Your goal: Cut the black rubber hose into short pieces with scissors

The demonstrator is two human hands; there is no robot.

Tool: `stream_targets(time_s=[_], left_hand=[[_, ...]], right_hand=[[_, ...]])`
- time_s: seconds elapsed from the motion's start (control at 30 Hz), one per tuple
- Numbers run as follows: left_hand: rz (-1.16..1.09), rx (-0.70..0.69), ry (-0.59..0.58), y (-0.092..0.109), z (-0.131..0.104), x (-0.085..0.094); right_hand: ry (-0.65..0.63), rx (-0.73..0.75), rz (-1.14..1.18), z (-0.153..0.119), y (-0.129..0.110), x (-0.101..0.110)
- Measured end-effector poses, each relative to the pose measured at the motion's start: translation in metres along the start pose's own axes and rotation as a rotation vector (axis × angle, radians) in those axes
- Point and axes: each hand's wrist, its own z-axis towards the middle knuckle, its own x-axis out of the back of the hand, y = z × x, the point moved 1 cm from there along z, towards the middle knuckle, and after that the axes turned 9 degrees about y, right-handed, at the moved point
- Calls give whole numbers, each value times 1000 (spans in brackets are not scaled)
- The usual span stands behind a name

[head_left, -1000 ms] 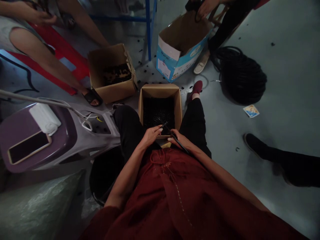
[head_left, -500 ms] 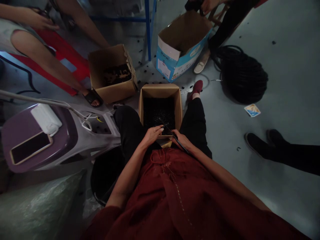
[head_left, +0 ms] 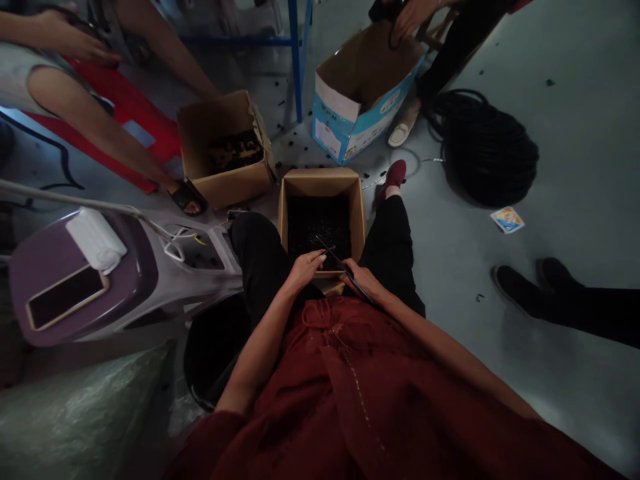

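Between my knees stands an open cardboard box (head_left: 356, 217) holding many small dark pieces (head_left: 320, 217). Over its near edge, my right hand (head_left: 363, 279) is closed round a long, thin dark tool (head_left: 361, 291), whose pointed end reaches over the box toward my left fingertips. My left hand (head_left: 306, 268) is pinched at the near left of the box, close to the tool. Whatever lies between its fingertips is too small and dark to make out.
Left, a purple stool (head_left: 135, 267) bears a phone (head_left: 67, 297) and a white object (head_left: 96, 240). Ahead are another cardboard box (head_left: 230, 185) and a blue-white box (head_left: 367, 137), with people beside them. A black coil (head_left: 490, 150) lies right; a person's shoes (head_left: 520, 290) stand nearby.
The tool's pointed end now extends farther forward and left over the box, past my left fingertips. At the blue-white box, the other person's hand has shifted slightly.
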Motion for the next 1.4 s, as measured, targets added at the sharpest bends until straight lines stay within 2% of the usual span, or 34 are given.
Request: stream_targets(time_s=[0.27,0.5,0.57,0.63,0.73,0.83,1.0,1.13,1.27,1.4], left_hand=[[49,24,18,-4,4,0],[39,63,33,-2,5,0],[-13,109,26,2,3,2],[-90,161,-4,7,-1,5],[-198,186,-63,16,-7,10],[-240,167,-89,22,-14,9],[-201,136,-111,28,-21,1],[-139,137,-135,30,-30,4],[12,107,-199,31,-48,18],[36,114,-244,25,-73,42]], right_hand=[[3,-21,-38,4,5,-4],[70,-79,5,7,14,-9],[130,-111,118,9,14,-9],[180,-168,335,12,13,-10],[180,-238,718,19,5,-9],[160,-259,927,26,-9,-3],[153,-253,1022,31,-31,7],[206,-251,1036,32,-37,11],[312,-251,1103,39,-30,19],[391,-263,1180,50,-19,27]])
